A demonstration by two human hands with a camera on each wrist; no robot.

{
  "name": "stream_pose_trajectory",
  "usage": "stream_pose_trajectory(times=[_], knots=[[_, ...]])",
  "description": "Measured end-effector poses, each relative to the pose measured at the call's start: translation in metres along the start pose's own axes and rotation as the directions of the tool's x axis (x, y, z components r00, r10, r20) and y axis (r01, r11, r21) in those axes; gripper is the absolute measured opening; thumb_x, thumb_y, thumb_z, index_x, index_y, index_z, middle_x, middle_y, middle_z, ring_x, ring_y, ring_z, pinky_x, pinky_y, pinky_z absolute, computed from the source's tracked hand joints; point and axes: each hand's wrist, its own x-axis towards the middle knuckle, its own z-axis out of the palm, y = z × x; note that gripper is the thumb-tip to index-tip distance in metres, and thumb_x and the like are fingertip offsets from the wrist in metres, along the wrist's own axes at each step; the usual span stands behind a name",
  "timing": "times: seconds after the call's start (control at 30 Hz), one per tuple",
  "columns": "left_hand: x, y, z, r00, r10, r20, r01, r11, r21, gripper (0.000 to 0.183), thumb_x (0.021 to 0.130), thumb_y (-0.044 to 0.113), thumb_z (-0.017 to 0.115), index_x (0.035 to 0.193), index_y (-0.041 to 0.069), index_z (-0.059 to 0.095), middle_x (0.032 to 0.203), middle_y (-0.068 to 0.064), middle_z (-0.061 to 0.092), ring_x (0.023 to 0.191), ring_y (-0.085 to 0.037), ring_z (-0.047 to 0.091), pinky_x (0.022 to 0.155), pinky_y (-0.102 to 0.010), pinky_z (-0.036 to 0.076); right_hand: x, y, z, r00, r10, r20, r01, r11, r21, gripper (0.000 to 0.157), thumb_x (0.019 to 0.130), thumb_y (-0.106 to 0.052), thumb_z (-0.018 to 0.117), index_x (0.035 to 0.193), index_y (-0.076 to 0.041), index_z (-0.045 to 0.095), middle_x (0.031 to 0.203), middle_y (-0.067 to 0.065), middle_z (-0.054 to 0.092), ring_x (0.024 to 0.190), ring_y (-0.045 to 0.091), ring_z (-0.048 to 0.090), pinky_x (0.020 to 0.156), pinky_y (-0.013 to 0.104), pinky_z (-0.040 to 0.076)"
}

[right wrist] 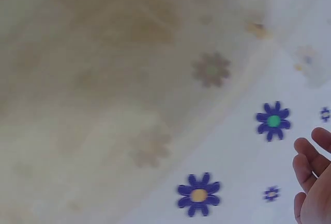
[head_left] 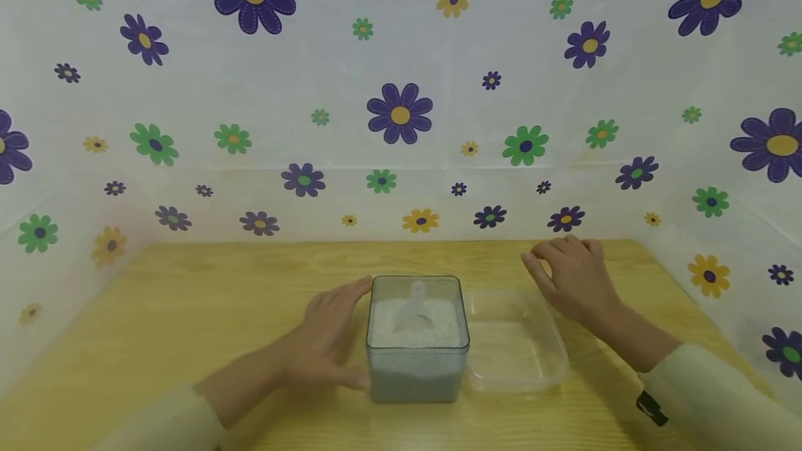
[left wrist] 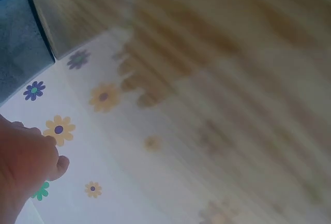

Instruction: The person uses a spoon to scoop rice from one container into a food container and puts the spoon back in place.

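Note:
A square, grey-tinted clear container (head_left: 416,376) stands on the table, filled well up with a white grainy substance (head_left: 383,326). A clear plastic scoop (head_left: 418,291) sticks up out of it, its bowl partly sunk in the white grains. My left hand (head_left: 322,339) is spread at the container's left side, fingertips by the rear corner and thumb by the lower front corner. To the right, a clear shallow plastic box (head_left: 516,343) sits against or right beside the container. My right hand (head_left: 573,280) hovers beyond the box's right rear corner, fingers loosely bent, holding nothing.
The wood-grain table (head_left: 207,312) is enclosed at the back and sides by a white sheet (head_left: 326,75) printed with purple, green and yellow flowers. A small black object (head_left: 651,409) hangs at the right sleeve (head_left: 708,381).

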Motion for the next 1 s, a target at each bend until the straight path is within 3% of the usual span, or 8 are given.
stream_pose_trajectory(times=[0.1,0.27,0.43,0.6,0.7,0.87,1.0], knots=[[0.003,0.002,0.000,1.000,-0.004,0.004,0.004,0.999,-0.039,0.127,0.065,0.079,0.073,0.159,0.017,0.014,0.164,-0.010,0.023,0.148,-0.036,0.022,0.112,-0.067,0.016,0.010,-0.011,-0.008,0.999,-0.035,-0.027,0.035,0.999,0.007,0.027,0.100,-0.033,0.056,0.093,-0.012,0.072,0.098,0.006,0.074,0.097,0.029,0.062,0.086,0.051,0.034],[0.007,0.001,0.002,1.000,0.006,-0.003,-0.007,0.998,-0.063,0.132,0.062,0.090,0.063,0.159,0.014,0.014,0.164,-0.013,0.023,0.148,-0.038,0.022,0.111,-0.069,0.015,0.024,-0.041,-0.022,0.996,-0.085,-0.023,0.086,0.995,0.043,0.024,0.099,-0.032,0.058,0.095,-0.013,0.072,0.099,0.006,0.073,0.098,0.028,0.061,0.087,0.052,0.036],[0.012,0.001,0.008,1.000,0.026,-0.005,-0.026,0.999,-0.046,0.135,0.061,0.094,0.058,0.158,0.009,0.017,0.160,-0.014,0.030,0.147,-0.037,0.022,0.111,-0.068,0.011,0.030,-0.073,-0.027,0.967,-0.235,-0.096,0.240,0.970,0.047,0.028,0.098,-0.036,0.056,0.097,-0.013,0.072,0.098,0.004,0.070,0.096,0.026,0.060,0.087,0.050,0.038],[0.015,0.002,0.015,0.995,0.099,-0.029,-0.097,0.994,0.048,0.134,0.060,0.095,0.056,0.155,0.006,0.022,0.154,-0.011,0.036,0.145,-0.031,0.027,0.109,-0.067,0.013,0.033,-0.098,-0.025,0.896,-0.415,-0.159,0.418,0.908,-0.012,0.050,0.106,-0.045,0.033,0.100,-0.012,0.071,0.099,0.005,0.067,0.096,0.026,0.059,0.087,0.049,0.039],[0.016,0.003,0.017,0.993,0.111,-0.028,-0.109,0.990,0.091,0.132,0.061,0.094,0.059,0.153,0.006,0.023,0.154,-0.012,0.034,0.143,-0.030,0.029,0.109,-0.065,0.015,0.038,-0.107,-0.024,0.848,-0.501,-0.174,0.502,0.864,-0.039,0.052,0.107,-0.044,0.029,0.101,-0.012,0.070,0.099,0.005,0.066,0.095,0.025,0.059,0.086,0.047,0.040],[0.019,0.003,0.017,0.995,0.101,-0.025,-0.099,0.993,0.062,0.122,0.063,0.084,0.070,0.149,0.008,0.029,0.145,-0.008,0.040,0.138,-0.026,0.034,0.109,-0.060,0.018,0.047,-0.116,-0.023,0.763,-0.626,-0.158,0.630,0.776,-0.030,0.024,0.100,-0.035,0.056,0.103,-0.015,0.069,0.101,0.003,0.064,0.095,0.023,0.059,0.086,0.040,0.045],[0.017,0.003,0.016,0.995,0.101,-0.009,-0.100,0.993,0.060,0.116,0.065,0.085,0.066,0.146,0.009,0.031,0.140,-0.006,0.041,0.134,-0.024,0.035,0.108,-0.057,0.019,0.055,-0.126,-0.025,0.667,-0.730,-0.148,0.731,0.680,-0.062,0.016,0.092,-0.031,0.069,0.100,-0.017,0.067,0.102,0.001,0.063,0.096,0.021,0.058,0.087,0.035,0.047]])
